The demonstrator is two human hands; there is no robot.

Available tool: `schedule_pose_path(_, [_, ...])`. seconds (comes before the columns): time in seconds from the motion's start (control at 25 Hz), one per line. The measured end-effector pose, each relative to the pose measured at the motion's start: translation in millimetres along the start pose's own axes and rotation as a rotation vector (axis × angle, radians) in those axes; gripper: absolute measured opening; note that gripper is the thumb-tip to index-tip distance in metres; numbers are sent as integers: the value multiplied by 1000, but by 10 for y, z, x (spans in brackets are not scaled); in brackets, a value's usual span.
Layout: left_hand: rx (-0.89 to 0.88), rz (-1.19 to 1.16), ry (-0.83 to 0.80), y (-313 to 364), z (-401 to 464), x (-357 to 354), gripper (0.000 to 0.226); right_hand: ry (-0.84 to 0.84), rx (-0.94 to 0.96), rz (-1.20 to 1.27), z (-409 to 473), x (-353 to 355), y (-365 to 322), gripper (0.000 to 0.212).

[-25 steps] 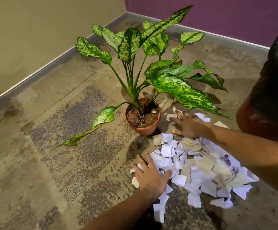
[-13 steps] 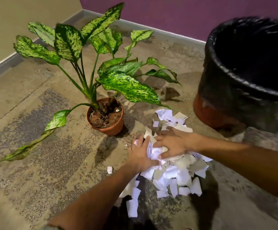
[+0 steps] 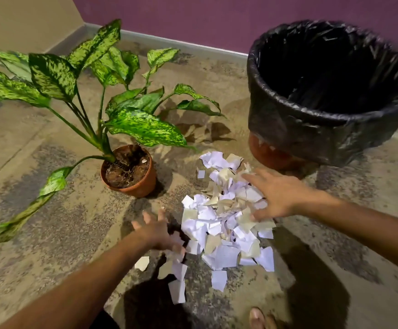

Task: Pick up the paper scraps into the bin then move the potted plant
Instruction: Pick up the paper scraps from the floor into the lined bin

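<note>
Nothing looks binned yet: the paper scraps [image 3: 226, 222] lie heaped on the floor between the potted plant [image 3: 129, 172] and the bin [image 3: 331, 96]. Left hand [image 3: 157, 230] and right hand [image 3: 276, 195], fingers spread, flank the heap, gripping nothing. The plant waits unmoved.

Your left hand [image 3: 158, 231] and right hand [image 3: 279, 197] are both bare: you wear no gloves, and I see no rings, watch or bands on the fingers or wrists that show. Both of your forearms are uncovered along their whole visible length, with no sleeve edge in the frame. The left hand is blurred, so finer detail there cannot be told. At the bottom edge, the tip of your foot [image 3: 257, 317] shows, and whether it wears anything is unclear.
</note>
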State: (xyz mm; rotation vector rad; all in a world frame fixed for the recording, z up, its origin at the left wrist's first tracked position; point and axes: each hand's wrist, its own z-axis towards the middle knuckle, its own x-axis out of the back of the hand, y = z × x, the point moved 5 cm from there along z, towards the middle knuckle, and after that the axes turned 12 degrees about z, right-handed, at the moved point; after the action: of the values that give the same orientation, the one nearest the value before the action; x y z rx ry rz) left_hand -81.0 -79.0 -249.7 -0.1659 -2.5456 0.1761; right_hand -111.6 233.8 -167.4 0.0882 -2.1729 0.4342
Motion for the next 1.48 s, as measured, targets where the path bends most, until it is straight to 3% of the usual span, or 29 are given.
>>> schedule_pose_path(0.16, [107,74,-165,-14,-65,-446,164,7,16,-38,-339,-496,-177,134])
schedule_pose_path(0.28, [11,104,-220,215,-189,-611,163,-15,97,-89,-388,-855,-393,140])
schedule_pose_path(0.4, [-59,118,-34,487,-388,-604,116,4,168,-104,-240,-1037,-556,130])
schedule_pose_path(0.56, [17,-205,335,451,-307,-474,71,49,188,-98,64,-971,-566,95])
schedule_pose_path(0.68, [-72,-260,371,461,-241,-248,58,174,142,-72,235,-760,-397,84])
schedule_pose_path(0.76, [-73,-208,389,412,-224,-78,84,262,80,-85,261,-598,-307,83])
schedule_pose_path(0.88, [77,-68,166,213,-254,-126,140,401,200,-171,196,-498,-466,89])
schedule_pose_path(1.04, [152,61,-144,58,-95,-681,167,179,657,-368,-93,-1120,-1042,83])
schedule_pose_path(1.12, [173,19,-151,104,-137,-788,153,22,790,-508,-216,-1500,-1152,76])
schedule_pose_path(1.2, [177,33,-98,192,-254,-778,138,-30,794,-607,-189,-1684,-1117,69])
schedule_pose_path(1.32, [133,57,5,303,-381,-713,129,5,677,-651,81,-1583,-852,69])
schedule_pose_path(1.48, [-42,185,248,435,-494,-520,88,135,538,-592,298,-1156,-580,75])
